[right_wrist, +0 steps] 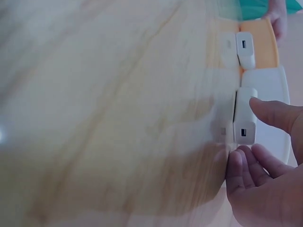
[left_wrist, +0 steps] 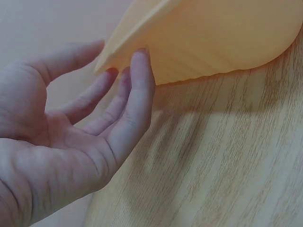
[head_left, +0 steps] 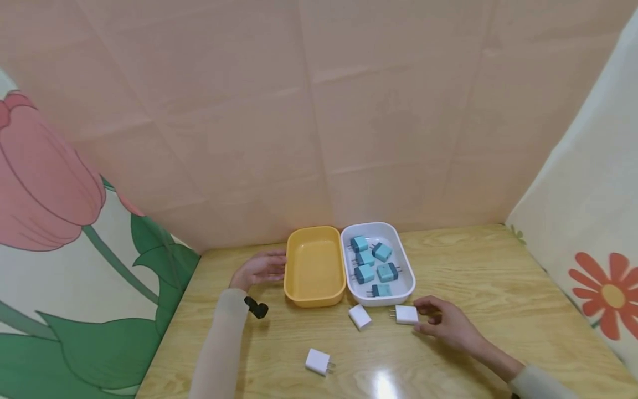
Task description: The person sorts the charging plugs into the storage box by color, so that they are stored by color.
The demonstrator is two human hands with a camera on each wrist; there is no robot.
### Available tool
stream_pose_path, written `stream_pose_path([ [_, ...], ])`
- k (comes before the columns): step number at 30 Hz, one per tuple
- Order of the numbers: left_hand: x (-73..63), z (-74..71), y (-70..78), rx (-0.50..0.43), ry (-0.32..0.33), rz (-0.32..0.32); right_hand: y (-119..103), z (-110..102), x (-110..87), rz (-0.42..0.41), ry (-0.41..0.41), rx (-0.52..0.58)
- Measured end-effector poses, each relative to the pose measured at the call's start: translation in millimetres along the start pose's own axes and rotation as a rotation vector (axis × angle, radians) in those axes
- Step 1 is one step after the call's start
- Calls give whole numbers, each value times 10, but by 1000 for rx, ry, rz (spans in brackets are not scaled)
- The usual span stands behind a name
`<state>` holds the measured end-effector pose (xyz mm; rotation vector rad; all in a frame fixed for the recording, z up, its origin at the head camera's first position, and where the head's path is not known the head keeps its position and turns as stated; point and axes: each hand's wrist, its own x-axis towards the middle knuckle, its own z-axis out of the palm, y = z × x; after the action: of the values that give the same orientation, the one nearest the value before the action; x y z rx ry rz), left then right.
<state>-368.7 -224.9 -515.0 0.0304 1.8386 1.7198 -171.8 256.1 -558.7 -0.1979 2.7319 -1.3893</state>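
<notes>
In the head view my left hand (head_left: 261,270) is beside the left wall of a yellow tray (head_left: 315,266). The left wrist view has its loosely bent fingers (left_wrist: 142,75) at the tray's wall, seeming to touch it. My right hand (head_left: 448,324) is at the right end of a white charger plug (head_left: 406,315), thumb and fingers spread on either side. In the right wrist view that charger lies on the table, the thumb (right_wrist: 274,113) overlapping its edge; firm contact cannot be told. Two more white chargers, one near the trays (head_left: 360,317) and one nearer me (head_left: 318,362), lie on the table.
A white tray (head_left: 410,280) stands against the yellow one, with several blue charger plugs (head_left: 381,252) in it. Both trays sit at the back of the wooden table (head_left: 478,266), close to a pink cloth backdrop (head_left: 399,138). Flower-patterned cloths hang at both sides.
</notes>
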Motion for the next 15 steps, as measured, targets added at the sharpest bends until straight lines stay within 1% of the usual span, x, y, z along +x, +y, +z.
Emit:
stream_pose_path([
  [8,46,-7,-17,-20,34,-19,25,-23,36,-18,-35,24],
  [13,92,-10,-36,-54,61,-49,51,-9,53,-29,-34,47],
  [15,106,-3,-36,-59,71,-50,56,-9,59,-32,-29,41],
])
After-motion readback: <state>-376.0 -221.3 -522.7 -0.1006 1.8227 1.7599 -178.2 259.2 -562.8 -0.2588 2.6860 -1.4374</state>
